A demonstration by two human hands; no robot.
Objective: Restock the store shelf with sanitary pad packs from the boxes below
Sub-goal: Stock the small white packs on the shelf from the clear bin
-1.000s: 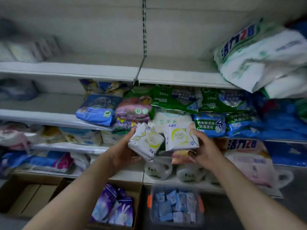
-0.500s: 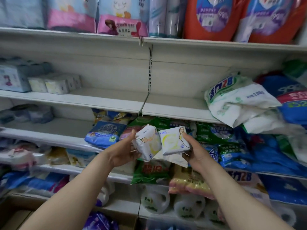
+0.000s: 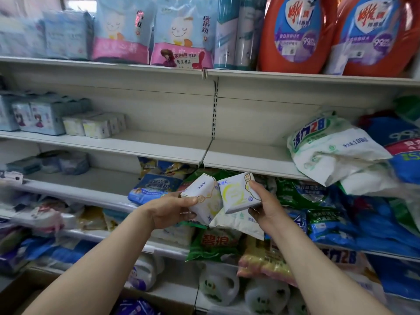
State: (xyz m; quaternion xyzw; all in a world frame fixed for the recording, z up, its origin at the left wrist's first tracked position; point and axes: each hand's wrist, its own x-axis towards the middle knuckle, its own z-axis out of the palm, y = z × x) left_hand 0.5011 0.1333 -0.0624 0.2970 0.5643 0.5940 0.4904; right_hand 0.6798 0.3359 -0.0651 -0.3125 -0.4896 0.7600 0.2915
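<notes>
Fingers (image 3: 188,202) of the left hand (image 3: 169,211) curl round a small white soft-wrapped pad pack with yellow print (image 3: 202,198), thumb on top; the right hand (image 3: 267,208) pinches a second white pack with a yellow ring design (image 3: 238,193) between thumb and fingers. The 2 packs touch edge to edge, held in the air in front of the green and blue detergent bags (image 3: 302,194), below the cream metal shelf (image 3: 159,146). That shelf carries a short row of similar small white packs (image 3: 95,126) at its left. The person should probably lift both packs to shelf height, set them upright beside that row, printed faces forward, 1 hand at a time.
</notes>
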